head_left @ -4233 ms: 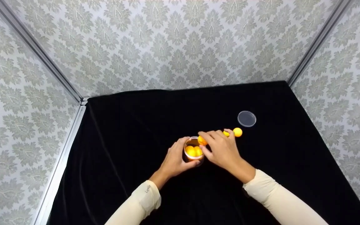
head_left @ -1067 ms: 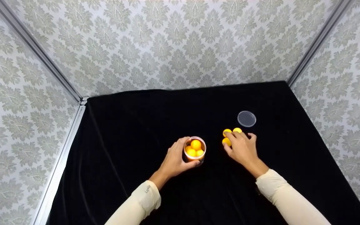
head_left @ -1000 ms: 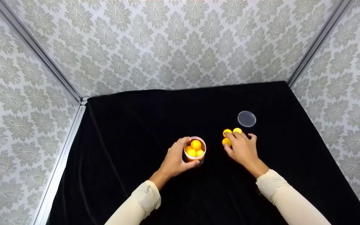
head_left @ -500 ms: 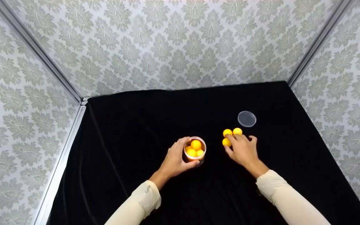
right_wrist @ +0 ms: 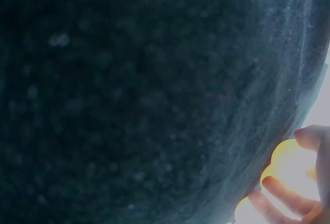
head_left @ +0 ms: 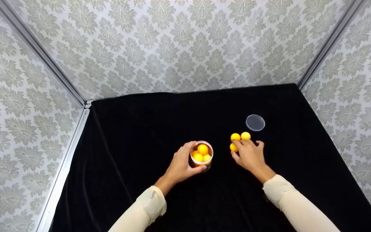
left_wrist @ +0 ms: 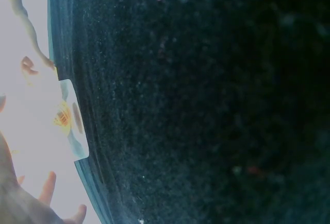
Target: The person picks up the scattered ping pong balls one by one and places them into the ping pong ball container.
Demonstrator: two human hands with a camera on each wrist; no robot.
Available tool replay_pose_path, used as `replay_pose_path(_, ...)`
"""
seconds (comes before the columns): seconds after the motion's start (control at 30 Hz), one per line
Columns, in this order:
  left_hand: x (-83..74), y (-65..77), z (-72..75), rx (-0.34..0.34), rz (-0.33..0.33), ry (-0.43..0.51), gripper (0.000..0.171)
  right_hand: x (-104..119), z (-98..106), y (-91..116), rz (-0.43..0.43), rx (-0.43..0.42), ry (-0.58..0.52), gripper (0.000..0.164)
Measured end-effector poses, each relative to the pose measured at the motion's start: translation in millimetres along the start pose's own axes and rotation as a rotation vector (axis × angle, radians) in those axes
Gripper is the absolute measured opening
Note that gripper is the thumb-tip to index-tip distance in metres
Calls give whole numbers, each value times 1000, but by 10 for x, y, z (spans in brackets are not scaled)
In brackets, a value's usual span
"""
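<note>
My left hand [head_left: 179,165] grips a clear round jar [head_left: 201,162], fingers on its far left side and thumb across the near side. Inside the jar are several orange ping-pong balls [head_left: 202,149], one on top of the others. To the right, my right hand [head_left: 251,156] reaches down to three more balls on the cloth. Its thumb and forefinger pinch the nearest ping-pong ball [head_left: 233,147]; behind it lie another ball [head_left: 235,137] and a third ball [head_left: 245,135]. In the right wrist view, thumb and fingers overlap a bright, overexposed ball [right_wrist: 291,157].
A clear round lid [head_left: 255,122] lies flat just beyond the loose balls. Black cloth [head_left: 159,122] covers the table. Patterned wall panels [head_left: 185,48] with metal frame posts [head_left: 43,51] stand behind and at both sides.
Over four seconds ago my right hand held a ball at the jar's rim; a ball now tops those inside. The hand went right to the loose balls and has barely moved since. My left hand stays put.
</note>
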State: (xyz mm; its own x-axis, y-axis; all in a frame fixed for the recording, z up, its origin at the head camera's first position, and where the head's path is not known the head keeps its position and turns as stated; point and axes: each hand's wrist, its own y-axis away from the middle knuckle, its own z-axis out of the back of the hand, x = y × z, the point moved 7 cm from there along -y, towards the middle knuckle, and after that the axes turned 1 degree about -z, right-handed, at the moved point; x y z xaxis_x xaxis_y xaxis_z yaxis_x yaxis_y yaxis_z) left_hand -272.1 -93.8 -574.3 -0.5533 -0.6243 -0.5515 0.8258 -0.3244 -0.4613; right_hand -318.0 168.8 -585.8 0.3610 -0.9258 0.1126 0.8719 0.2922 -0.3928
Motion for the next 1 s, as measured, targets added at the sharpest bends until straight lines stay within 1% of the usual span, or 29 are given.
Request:
replay_pose_path(0.2,5,4,-5,4,6,6,91,6,-29,-4,-4,25,-1,42)
replay_pose_path(0.4,9,8,-9,10,13,17,90,22,-45,-3,-2,30,-2,41)
replay_pose_path(0.67,-1,7,0,-7,3,2,91,21,-31,-1,-2,20,6,40)
replay_pose_path(0.8,5,-2,-8,-4,9,1,93,22,-6,2,-7,8,0,40)
replay_pose_path(1.0,12,-2,-1,0,15,-2,93,95,63,-8,2,-8,-19,40)
